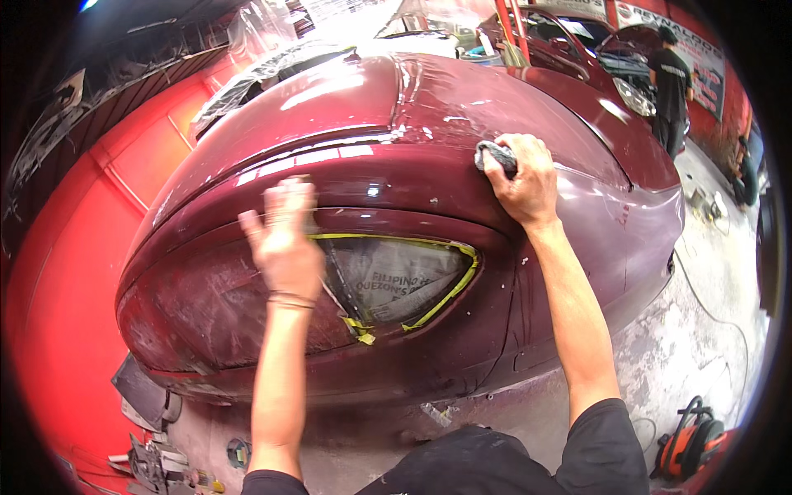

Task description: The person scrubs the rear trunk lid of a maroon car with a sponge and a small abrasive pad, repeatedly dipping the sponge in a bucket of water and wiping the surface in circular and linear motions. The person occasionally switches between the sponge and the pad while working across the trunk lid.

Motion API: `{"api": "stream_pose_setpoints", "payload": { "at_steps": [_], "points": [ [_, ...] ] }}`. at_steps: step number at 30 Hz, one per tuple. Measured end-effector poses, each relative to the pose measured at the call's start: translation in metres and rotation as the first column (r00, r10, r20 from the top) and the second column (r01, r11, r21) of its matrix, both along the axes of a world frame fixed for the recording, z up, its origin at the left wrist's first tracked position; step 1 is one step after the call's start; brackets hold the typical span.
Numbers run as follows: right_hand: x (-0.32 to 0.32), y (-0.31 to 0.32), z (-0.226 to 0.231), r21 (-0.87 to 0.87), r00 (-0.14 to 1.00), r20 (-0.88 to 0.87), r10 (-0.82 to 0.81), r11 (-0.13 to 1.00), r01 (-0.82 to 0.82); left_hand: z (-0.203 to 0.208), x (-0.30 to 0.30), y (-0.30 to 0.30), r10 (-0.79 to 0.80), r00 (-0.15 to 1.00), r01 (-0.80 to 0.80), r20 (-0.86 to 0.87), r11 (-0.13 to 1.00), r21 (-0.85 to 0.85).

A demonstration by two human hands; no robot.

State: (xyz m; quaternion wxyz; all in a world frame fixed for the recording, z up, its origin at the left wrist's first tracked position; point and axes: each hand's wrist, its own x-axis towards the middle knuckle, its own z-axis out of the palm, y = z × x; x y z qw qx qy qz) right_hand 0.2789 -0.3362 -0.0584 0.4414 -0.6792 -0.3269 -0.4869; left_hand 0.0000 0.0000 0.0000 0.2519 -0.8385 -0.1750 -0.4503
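A dark red car body [445,177] fills the middle of the head view, glossy along the roof and duller toward the right. My right hand [530,183] is closed round a crumpled grey cloth [496,158] at the roof's edge above the rear side window. My left hand [289,239], slightly blurred, is raised in front of the roof rail with its fingers apart and nothing in it. Whether it touches the paint I cannot tell. Between my arms, printed paper [400,276] covers the side window, edged with yellow masking tape [450,307].
A person in dark clothes [670,87] stands at the upper right by another dark red car [561,41]. An orange and black machine [691,441] sits on the floor at lower right, and a cable [714,318] runs across the floor. The red wall [74,272] rises at left.
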Motion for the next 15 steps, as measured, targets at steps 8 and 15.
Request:
{"api": "stream_pose_setpoints", "payload": {
  "at_steps": [8,15],
  "points": [
    [-0.001,0.001,-0.007,0.009,1.0,-0.013,-0.012,1.0,0.012,0.02,-0.004,0.055,0.063,0.936,0.049,0.347,0.951,-0.304],
    [0.008,-0.014,-0.003,-0.002,0.999,-0.004,-0.045,0.999,0.045,-0.007,0.045,-0.042,-0.233,0.971,0.232,-0.058,0.972,-0.027]
  ]
}}
